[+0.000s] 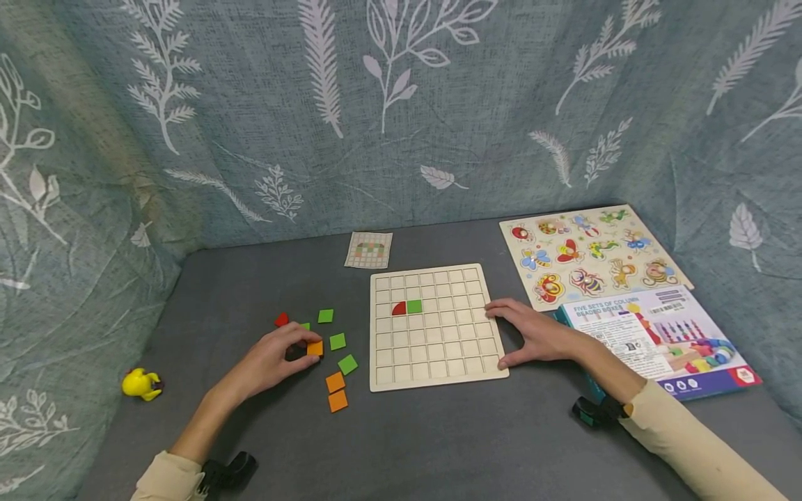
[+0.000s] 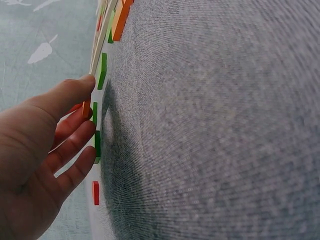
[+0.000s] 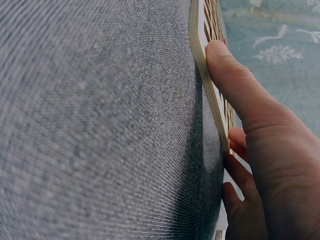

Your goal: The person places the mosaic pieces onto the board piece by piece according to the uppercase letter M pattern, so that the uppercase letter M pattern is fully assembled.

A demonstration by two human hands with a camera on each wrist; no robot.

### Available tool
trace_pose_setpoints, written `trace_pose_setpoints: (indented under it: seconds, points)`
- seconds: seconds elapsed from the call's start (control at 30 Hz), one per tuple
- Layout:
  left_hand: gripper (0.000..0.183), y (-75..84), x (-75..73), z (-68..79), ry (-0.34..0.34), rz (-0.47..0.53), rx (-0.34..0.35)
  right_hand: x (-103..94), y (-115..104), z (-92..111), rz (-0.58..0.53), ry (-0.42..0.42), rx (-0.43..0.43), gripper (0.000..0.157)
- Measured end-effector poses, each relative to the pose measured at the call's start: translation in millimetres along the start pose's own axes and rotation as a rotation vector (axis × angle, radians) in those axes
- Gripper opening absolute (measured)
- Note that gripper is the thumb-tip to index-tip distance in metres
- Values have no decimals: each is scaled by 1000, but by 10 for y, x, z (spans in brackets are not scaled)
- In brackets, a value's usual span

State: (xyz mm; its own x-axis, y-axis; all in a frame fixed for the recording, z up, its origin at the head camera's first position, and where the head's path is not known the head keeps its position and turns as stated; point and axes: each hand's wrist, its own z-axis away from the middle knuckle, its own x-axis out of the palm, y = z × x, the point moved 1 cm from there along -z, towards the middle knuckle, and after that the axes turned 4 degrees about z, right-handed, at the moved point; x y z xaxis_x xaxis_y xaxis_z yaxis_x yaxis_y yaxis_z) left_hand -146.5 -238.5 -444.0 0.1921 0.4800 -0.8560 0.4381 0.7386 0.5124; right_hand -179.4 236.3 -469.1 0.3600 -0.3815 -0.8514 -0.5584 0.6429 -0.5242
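Note:
My left hand [image 1: 276,355] pinches an orange square tile [image 1: 315,348] between thumb and fingers, in line with the left wrist view, where the tile [image 2: 86,108] shows edge-on. Around that hand lie several green square tiles [image 1: 337,341], two orange tiles [image 1: 336,391] and a red piece [image 1: 282,319], partly hidden. To the right is a wooden grid board [image 1: 426,356] bearing a red quarter-circle [image 1: 400,308] and a green square [image 1: 414,306] side by side. My right hand [image 1: 532,332] rests at the board's right edge, thumb and fingers spread along it.
A small pattern card [image 1: 368,250] lies behind the board. At the right, an insect puzzle board [image 1: 592,254] touches or sits under a beaded-toy box [image 1: 664,341]; I cannot tell which. A yellow toy [image 1: 139,384] stands far left. A patterned curtain [image 1: 250,104] hangs behind the table.

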Motion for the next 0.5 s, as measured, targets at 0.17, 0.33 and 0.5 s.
trace_pose_setpoints:
  seconds: [0.17,0.33,0.5]
  points:
    - [29,-5,12,-6,8,3,17,4,-1,-2,5,-2,-2,88]
    - [29,0,26,-25,18,-6,16,7,3,-3,8,1,-5,88]
    - [29,17,36,-50,14,-8,6,9,10,-1,8,4,-6,88]
